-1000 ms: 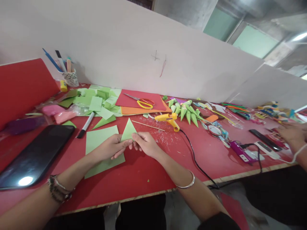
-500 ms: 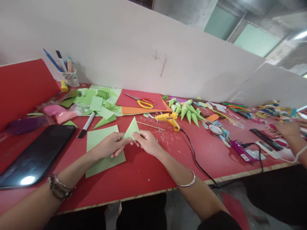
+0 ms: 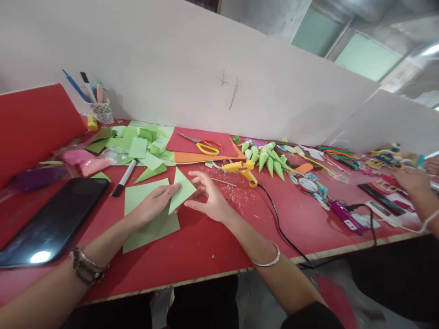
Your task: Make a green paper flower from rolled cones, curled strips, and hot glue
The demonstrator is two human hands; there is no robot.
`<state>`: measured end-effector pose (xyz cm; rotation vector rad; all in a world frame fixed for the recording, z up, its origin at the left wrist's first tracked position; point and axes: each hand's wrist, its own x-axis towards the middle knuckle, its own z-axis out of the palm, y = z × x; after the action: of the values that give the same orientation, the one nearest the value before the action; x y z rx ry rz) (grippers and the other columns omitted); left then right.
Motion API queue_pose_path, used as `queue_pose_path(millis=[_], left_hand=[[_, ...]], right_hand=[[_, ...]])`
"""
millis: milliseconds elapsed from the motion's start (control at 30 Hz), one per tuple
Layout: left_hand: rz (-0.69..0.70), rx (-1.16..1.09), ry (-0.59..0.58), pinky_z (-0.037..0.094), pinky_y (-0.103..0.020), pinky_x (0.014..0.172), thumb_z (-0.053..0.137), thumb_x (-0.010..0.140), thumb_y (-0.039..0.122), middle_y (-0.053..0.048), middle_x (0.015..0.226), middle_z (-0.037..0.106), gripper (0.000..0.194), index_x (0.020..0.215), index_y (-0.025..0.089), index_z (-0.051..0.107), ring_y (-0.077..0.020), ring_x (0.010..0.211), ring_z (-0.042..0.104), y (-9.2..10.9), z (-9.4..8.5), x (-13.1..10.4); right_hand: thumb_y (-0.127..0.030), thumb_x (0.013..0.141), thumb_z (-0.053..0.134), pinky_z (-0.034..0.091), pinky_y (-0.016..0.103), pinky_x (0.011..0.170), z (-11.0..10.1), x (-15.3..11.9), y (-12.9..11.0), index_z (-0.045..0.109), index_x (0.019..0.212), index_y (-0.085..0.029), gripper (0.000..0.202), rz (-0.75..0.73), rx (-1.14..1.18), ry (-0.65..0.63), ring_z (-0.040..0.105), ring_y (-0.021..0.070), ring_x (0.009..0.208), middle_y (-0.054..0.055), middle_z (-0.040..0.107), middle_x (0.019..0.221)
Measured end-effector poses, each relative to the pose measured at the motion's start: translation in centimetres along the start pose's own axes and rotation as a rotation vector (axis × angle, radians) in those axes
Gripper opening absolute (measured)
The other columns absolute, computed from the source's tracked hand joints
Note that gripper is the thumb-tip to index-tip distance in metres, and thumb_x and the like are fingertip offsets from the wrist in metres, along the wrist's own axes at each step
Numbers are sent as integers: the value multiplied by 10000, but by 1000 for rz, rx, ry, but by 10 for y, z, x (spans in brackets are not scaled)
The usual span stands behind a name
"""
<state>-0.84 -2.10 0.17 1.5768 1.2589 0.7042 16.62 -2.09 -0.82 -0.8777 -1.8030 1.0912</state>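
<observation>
A folded light-green paper triangle (image 3: pixel 183 190) is pinched between the thumb and fingers of my left hand (image 3: pixel 156 203), one of its corners pointing right. Just right of that corner is my right hand (image 3: pixel 211 198), its fingers spread and curved, holding nothing. Under my left hand a flat green sheet (image 3: pixel 151 235) lies on the red table (image 3: pixel 206 256). Beyond my right hand rests a yellow glue gun (image 3: pixel 240 168), with a thin wooden stick (image 3: pixel 224 183) beside it.
Scissors (image 3: pixel 206 146) lie on red paper. Green paper pieces (image 3: pixel 137 146), a marker (image 3: pixel 124 178) and a phone (image 3: pixel 56 219) are on the left. Green paper cones (image 3: pixel 269 160), a black cord (image 3: pixel 277 219) and a purple power strip (image 3: pixel 348 217) are rightward. Another person's hand (image 3: pixel 411 180) is far right.
My right hand has let go of the paper triangle and opened beside it. The triangle has turned in my left hand and moved slightly left. The other person's hands shifted a little.
</observation>
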Motion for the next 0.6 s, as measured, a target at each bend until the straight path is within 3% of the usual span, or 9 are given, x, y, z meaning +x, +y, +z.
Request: queue_pose_path(millis=[133, 233, 433, 600], left_hand=[[-136, 36, 187, 463, -262, 716, 433, 767, 503, -43, 864, 656, 372, 775, 179, 618, -208, 839, 580, -9, -2, 3], [-128, 14, 200, 466, -277, 763, 428, 759, 465, -48, 1002, 640, 349, 833, 193, 633, -227, 938, 566, -13, -2, 2], [-32, 34, 184, 472, -289, 707, 391, 773, 408, -55, 853, 657, 343, 803, 177, 644, -233, 862, 571, -14, -1, 1], [131, 77, 27, 418, -241, 560, 417, 779, 460, 10, 572, 533, 350, 687, 165, 583, -156, 601, 501, -5, 1, 2]], right_hand=[[-299, 725, 626, 441, 283, 747, -4, 1, -3, 551, 1016, -240, 306, -77, -115, -43, 503, 155, 913, 37, 515, 1016], [-317, 763, 580, 436, 275, 741, -5, 1, -4, 585, 948, -221, 209, -41, -104, -38, 518, 140, 867, 27, 544, 944], [-337, 768, 552, 426, 246, 675, -2, 2, 3, 595, 791, -186, 159, 34, -38, 77, 543, 125, 760, 8, 584, 789], [-355, 762, 541, 441, 231, 588, 1, 3, 8, 538, 758, -182, 172, 105, 78, 99, 517, 95, 612, -16, 549, 692]])
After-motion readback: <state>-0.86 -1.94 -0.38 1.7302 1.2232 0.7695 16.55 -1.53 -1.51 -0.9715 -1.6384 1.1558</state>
